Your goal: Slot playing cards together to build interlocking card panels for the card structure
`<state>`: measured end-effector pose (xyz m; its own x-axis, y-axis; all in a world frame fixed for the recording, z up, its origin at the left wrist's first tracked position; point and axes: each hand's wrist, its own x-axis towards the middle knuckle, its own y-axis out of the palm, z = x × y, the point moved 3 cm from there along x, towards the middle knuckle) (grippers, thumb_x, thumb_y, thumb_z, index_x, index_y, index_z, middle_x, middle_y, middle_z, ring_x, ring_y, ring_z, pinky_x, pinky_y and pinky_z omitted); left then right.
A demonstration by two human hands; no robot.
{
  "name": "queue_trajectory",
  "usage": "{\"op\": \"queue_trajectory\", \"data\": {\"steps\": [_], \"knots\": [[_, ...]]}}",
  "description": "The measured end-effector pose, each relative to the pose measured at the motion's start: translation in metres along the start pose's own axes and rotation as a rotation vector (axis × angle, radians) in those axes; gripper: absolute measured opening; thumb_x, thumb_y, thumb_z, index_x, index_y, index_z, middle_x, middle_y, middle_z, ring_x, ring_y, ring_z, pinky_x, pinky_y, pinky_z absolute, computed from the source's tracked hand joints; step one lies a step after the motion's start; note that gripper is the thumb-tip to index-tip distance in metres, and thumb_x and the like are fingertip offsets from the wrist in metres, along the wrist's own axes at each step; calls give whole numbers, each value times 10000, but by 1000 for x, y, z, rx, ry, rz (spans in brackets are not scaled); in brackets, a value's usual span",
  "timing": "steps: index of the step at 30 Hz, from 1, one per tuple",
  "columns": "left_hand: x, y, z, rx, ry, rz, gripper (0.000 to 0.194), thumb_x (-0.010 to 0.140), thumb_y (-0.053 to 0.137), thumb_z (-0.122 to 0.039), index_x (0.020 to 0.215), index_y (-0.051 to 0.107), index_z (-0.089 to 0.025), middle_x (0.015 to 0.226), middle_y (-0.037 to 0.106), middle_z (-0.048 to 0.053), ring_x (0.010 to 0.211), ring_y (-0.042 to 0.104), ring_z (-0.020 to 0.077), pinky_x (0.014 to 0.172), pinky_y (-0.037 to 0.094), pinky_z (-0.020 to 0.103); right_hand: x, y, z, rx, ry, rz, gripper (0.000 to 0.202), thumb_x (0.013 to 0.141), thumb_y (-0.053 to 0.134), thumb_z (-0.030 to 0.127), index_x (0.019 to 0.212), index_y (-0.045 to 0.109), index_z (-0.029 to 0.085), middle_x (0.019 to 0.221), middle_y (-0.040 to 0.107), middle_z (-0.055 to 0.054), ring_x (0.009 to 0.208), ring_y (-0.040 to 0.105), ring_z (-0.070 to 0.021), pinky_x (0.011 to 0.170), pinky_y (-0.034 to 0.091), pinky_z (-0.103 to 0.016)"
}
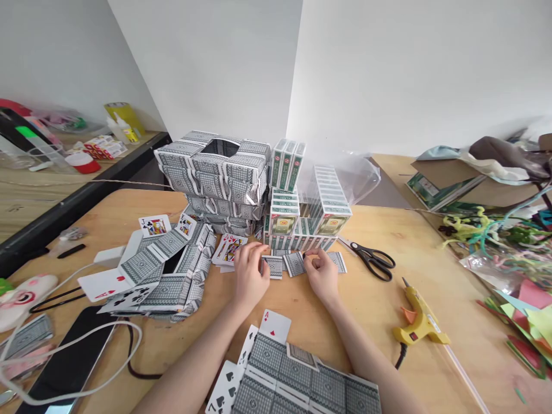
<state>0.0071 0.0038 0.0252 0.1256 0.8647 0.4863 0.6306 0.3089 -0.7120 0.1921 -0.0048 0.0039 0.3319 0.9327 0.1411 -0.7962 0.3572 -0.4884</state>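
Note:
My left hand (250, 277) is closed with curled fingers, its thumb at the edge of a face-down playing card (273, 268). Across from it, my right hand (321, 277) pinches the edge of another patterned card (295, 264), which lies tilted. Beyond my right hand, one more card (338, 262) sticks out, partly covered. Left of my left hand lies a loose stack of face cards (229, 250). Between my forearms sits a panel of joined cards (297, 379), with an ace of diamonds (275, 326) at its top edge.
A structure built of cards (215, 172) stands behind, beside stacked card boxes (284, 218). A second card piece (181, 287) is at left, near a phone (64, 356) and white cable. Scissors (374, 259) and a yellow glue gun (419, 319) lie right.

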Motion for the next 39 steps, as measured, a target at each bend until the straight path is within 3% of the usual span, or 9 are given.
{"op": "queue_trajectory", "data": {"steps": [5,8,13,20,25,29,32,35,39], "knots": [[-3,1,16,227,-125,-80,513,723,473,-130,1219,351,-91,1273,364,195,1240,240,345,970,268,530,0,2,-1,49,-15,42,167,725,482,333,749,553,183,380,360,83,370,319,-108,463,298,-225],[-5,5,20,288,-124,-11,531,739,430,-108,1256,312,-73,1272,395,209,1212,321,329,965,292,506,0,3,-3,99,4,78,182,725,488,343,769,558,180,378,370,79,368,347,-116,456,307,-228],[-3,3,20,289,-67,71,456,752,372,-46,1190,436,-157,1173,532,136,1122,453,267,908,377,441,0,3,-2,102,4,92,169,732,481,326,778,559,183,382,398,75,374,393,-119,477,340,-236],[-4,1,15,242,4,-54,401,767,366,-34,1130,510,-127,1043,617,126,960,571,224,841,435,363,-3,7,3,315,65,217,248,723,525,406,817,541,178,362,409,82,316,389,-104,385,328,-225],[-7,-2,2,139,156,-58,335,808,390,-106,1101,538,-171,858,668,88,816,613,184,783,451,329,-6,8,11,468,87,374,334,756,488,482,829,542,160,369,493,43,316,428,-108,362,354,-222],[-10,0,-13,-63,401,81,318,824,391,-123,1094,539,-203,938,663,59,882,602,163,787,462,312,-7,11,14,527,135,541,435,787,391,545,705,558,152,453,589,-23,375,514,-126,415,424,-240],[-12,1,-20,-189,527,177,323,832,381,-130,1102,533,-224,1017,643,40,982,570,152,844,457,316,-6,12,13,529,145,577,438,759,434,557,610,536,158,458,598,-34,411,549,-143,438,446,-253],[-10,-2,-18,-257,479,139,306,822,398,-151,1089,538,-200,1028,637,52,997,562,159,866,457,320,-3,12,11,547,137,538,374,723,515,524,619,536,165,480,607,-25,431,554,-145,458,454,-260],[-4,-5,-4,-157,199,-76,316,810,373,-133,1083,525,-178,1030,621,82,1025,540,183,894,439,345,0,11,8,593,157,439,326,714,547,489,633,521,174,499,607,-16,415,524,-125,456,446,-256]]}}
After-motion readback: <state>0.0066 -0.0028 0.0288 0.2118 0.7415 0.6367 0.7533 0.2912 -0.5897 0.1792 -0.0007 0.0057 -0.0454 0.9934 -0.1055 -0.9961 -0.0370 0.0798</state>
